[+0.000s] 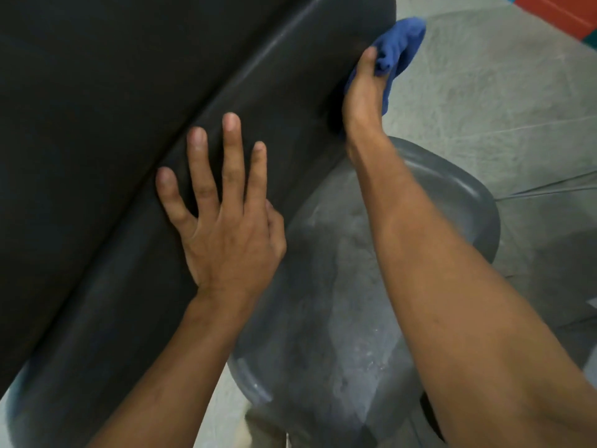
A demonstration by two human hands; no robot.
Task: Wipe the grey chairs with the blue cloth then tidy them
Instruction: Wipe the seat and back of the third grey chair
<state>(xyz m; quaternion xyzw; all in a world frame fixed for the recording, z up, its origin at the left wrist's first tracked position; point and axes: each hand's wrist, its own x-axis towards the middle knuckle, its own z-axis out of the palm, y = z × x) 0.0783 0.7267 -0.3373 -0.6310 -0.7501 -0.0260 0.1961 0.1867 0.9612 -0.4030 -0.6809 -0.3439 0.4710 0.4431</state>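
Landmark: the dark chair [113, 124], a large grey-black moulded shell that fills the upper left of the view, with a raised rim running diagonally across it.
Left hand [223, 218]: laid flat on the dark chair's rim, fingers [231, 150] straight and spread, holding nothing, palm pressed to the surface.
Right hand [363, 92]: at the far edge of the dark chair, thumb up and fingers curled around the blue cloth, pressing it against the chair's side.
Blue cloth [399, 50]: bunched in the right hand, touching the dark chair's outer edge, with folds sticking out above and beside the hand.
Second grey chair [339, 286]: below and to the right of the dark chair, under the right forearm; its lighter grey seat looks dusty and mottled.
Floor [484, 92]: pale speckled tiles beyond the dark chair's edge, with a red and teal patch [562, 11] at the far corner.
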